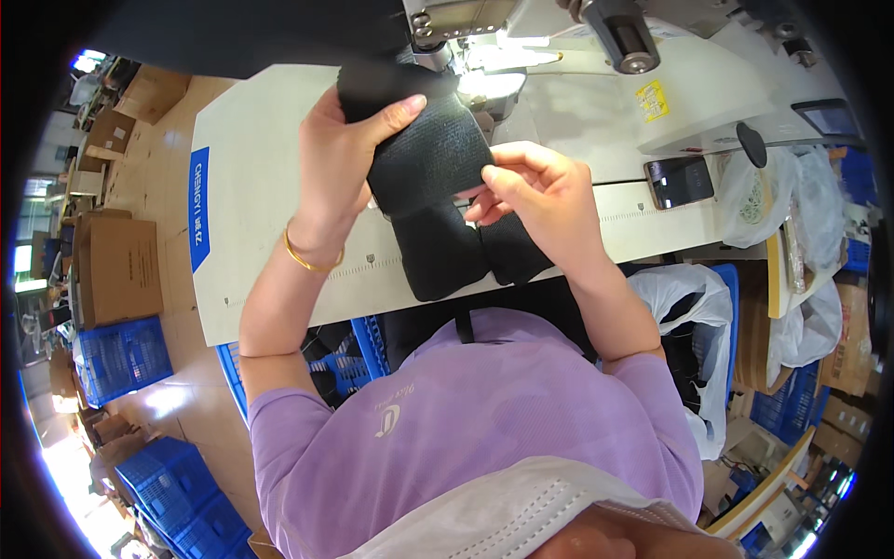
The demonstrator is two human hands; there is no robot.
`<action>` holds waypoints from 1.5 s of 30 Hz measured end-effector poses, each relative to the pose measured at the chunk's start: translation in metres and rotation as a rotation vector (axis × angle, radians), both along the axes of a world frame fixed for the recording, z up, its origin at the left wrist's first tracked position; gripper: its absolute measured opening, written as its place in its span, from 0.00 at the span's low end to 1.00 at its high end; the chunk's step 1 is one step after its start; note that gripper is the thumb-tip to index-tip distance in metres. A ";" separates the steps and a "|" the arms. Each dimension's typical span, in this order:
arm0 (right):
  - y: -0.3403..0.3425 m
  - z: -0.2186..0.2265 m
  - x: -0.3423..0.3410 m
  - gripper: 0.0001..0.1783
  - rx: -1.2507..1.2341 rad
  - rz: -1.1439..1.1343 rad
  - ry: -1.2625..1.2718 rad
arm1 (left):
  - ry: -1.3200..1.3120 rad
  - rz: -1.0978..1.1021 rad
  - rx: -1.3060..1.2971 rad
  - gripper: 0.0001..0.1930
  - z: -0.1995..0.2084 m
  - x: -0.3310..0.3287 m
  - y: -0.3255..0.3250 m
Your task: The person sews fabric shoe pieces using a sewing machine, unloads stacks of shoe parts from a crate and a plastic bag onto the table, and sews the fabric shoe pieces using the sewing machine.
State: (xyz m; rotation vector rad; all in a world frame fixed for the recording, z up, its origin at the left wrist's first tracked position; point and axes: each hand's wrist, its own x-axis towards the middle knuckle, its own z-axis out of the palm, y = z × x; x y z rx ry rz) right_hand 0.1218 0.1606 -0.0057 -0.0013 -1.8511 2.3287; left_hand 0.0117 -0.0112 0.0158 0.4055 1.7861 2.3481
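Both hands are on the same piece here, a black fabric panel point(433, 154) held over the white table point(279, 289), right at the near side of the sewing machine point(466, 19). Left hand point(340, 154) has it by the left side, thumb flat on top and the other fingers mostly hidden. Right hand point(549, 191) is pinching the right near corner between thumb and fingers — so the hands are apart from each other, but both gripping the fabric. Can't tell if the panel's far end is actually under the needle.

Just nearer than the panel there are more black pieces point(440, 253), partly covered by it and reaching the table's near edge. The machine's light is on. Over to the right there's a dark phone point(680, 182) lying face up, plus a white plastic bag point(712, 410) nearer the person. Off to the left — cardboard box point(126, 265) and blue crate point(126, 363) on the floor side.
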 end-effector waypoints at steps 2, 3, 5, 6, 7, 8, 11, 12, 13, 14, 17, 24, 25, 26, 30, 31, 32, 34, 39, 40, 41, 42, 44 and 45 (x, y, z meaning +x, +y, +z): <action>0.006 0.009 -0.008 0.09 0.000 0.093 -0.087 | 0.011 -0.051 -0.032 0.12 0.008 -0.015 0.004; 0.005 0.008 -0.013 0.09 0.005 0.061 -0.059 | 0.027 -0.075 -0.058 0.11 0.013 -0.021 0.006; 0.006 0.009 -0.019 0.09 -0.004 0.057 -0.036 | 0.075 -0.108 -0.104 0.08 0.015 -0.036 0.008; 0.007 0.010 -0.022 0.09 -0.016 0.057 -0.016 | 0.079 -0.111 -0.104 0.08 0.018 -0.039 0.009; 0.008 0.010 -0.024 0.09 -0.018 0.061 -0.007 | 0.051 -0.137 -0.104 0.08 0.021 -0.041 0.010; 0.008 0.010 -0.024 0.09 -0.018 0.057 -0.006 | 0.022 -0.163 -0.105 0.08 0.023 -0.043 0.011; 0.004 0.010 -0.025 0.09 -0.015 0.057 0.005 | -0.025 -0.189 -0.139 0.08 0.015 -0.056 0.007; 0.002 0.009 -0.024 0.08 -0.019 0.049 0.002 | -0.029 -0.190 -0.139 0.08 0.015 -0.059 0.006; -0.001 0.009 -0.024 0.08 -0.023 0.042 -0.001 | -0.052 -0.209 -0.138 0.08 0.014 -0.062 0.005; -0.002 0.008 -0.024 0.08 -0.024 0.043 -0.006 | -0.074 -0.227 -0.137 0.09 0.014 -0.063 0.005; -0.006 0.008 -0.027 0.07 -0.043 0.010 0.041 | 0.160 -0.105 -0.291 0.11 0.011 -0.056 0.005; -0.008 0.010 -0.025 0.07 -0.001 0.040 -0.022 | 1.494 0.113 -0.647 0.25 -0.004 -0.002 -0.011; -0.009 0.011 -0.024 0.08 -0.008 0.024 -0.001 | 1.618 0.163 -0.703 0.24 -0.007 -0.002 -0.008; -0.011 0.011 -0.023 0.08 -0.015 0.008 0.019 | 1.614 0.165 -0.709 0.24 -0.009 -0.005 -0.008; -0.011 0.011 -0.025 0.08 -0.037 -0.013 0.035 | 1.732 0.204 -0.637 0.19 -0.014 -0.013 -0.005; -0.011 0.011 -0.026 0.08 -0.037 -0.015 0.034 | 1.747 0.218 -0.641 0.18 -0.015 -0.014 -0.005; -0.011 0.012 -0.027 0.08 -0.026 -0.015 0.034 | 1.762 0.232 -0.646 0.18 -0.015 -0.015 -0.005; -0.011 0.012 -0.030 0.08 -0.014 -0.012 0.034 | 1.774 0.241 -0.641 0.18 -0.015 -0.016 -0.003; -0.011 0.010 -0.033 0.09 -0.021 -0.039 0.045 | 1.802 0.262 -0.662 0.17 -0.013 -0.018 0.000; -0.011 0.010 -0.032 0.09 -0.021 -0.036 0.052 | 1.792 0.273 -0.667 0.16 -0.012 -0.018 0.001; -0.011 0.010 -0.030 0.10 -0.004 -0.043 0.045 | 1.782 0.285 -0.672 0.16 -0.012 -0.017 0.001; -0.010 0.010 -0.030 0.10 0.012 -0.050 0.035 | 1.785 0.286 -0.677 0.16 -0.013 -0.018 0.003; -0.011 0.009 -0.031 0.10 -0.010 -0.045 0.027 | 1.758 0.300 -0.675 0.16 -0.014 -0.021 0.005; -0.011 0.009 -0.029 0.09 -0.027 -0.045 0.016 | 1.758 0.319 -0.687 0.16 -0.015 -0.021 0.005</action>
